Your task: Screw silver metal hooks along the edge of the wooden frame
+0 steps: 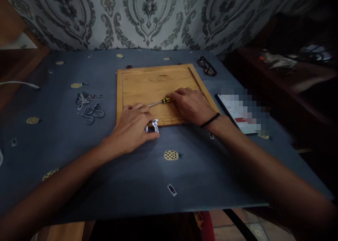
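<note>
A wooden panel with a raised frame lies flat on the cloth-covered table. At its front edge my left hand grips a small silver metal fitting, with the thumb below it and the fingers on the panel. The fitting looks like a latch or bracket, partly covered by the hand. My right hand is closed around the yellow and black handle of a screwdriver. Its thin shaft points left across the panel toward my left fingers, which hide the tip. A few small dark holes show near the panel's front edge.
Left of the panel lie metal hooks and a pile of small metal hardware. Glasses sit beyond the panel's right corner. A phone or tablet, partly pixelated, rests at the right. A white cable reaches in from the left.
</note>
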A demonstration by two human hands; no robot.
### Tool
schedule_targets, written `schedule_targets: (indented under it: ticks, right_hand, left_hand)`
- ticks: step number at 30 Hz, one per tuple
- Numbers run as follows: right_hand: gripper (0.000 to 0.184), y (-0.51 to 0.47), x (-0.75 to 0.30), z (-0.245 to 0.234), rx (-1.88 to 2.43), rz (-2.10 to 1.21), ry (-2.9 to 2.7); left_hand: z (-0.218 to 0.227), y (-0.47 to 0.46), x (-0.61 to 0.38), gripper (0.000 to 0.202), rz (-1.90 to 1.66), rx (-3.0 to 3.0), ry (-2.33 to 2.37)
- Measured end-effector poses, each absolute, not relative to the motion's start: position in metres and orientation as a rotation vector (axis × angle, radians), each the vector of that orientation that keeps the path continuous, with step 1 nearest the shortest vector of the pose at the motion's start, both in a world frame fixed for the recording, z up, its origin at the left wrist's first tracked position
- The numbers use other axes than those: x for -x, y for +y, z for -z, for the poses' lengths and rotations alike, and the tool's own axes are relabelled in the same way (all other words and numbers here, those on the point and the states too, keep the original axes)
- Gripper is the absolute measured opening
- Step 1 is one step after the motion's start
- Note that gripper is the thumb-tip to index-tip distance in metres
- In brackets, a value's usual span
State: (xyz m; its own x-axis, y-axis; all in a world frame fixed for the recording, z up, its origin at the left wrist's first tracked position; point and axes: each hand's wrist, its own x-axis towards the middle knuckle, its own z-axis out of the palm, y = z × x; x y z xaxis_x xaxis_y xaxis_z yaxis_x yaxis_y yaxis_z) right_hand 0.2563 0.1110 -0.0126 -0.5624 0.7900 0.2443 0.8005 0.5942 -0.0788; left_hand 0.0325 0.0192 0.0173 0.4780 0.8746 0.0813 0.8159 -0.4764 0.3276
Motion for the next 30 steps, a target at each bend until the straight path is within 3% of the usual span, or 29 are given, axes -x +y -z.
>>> schedule_targets:
  ticks: [8,12,15,30]
  right_hand:
    - [0.017,0.104,-0.273,-0.019,1.189,-0.226,-2.397]
    - [0.022,0.08,-0.263,-0.049,0.981,-0.543,-1.836]
    - [0.024,0.06,-0.247,-0.058,0.776,-0.484,-1.671]
    - [0.023,0.038,-0.224,-0.025,0.836,-0.521,-1.751]
  left_hand:
    - [-0.014,0.019,-0.031,0.029,-0.344,-2.49,1.432]
    - [-0.015,0.019,-0.032,0.029,-0.341,-2.484,1.444]
    - [-0.015,0.02,-0.032,0.029,-0.339,-2.474,1.453]
    - [-0.017,0.019,-0.033,0.031,-0.3,-2.479,1.446]
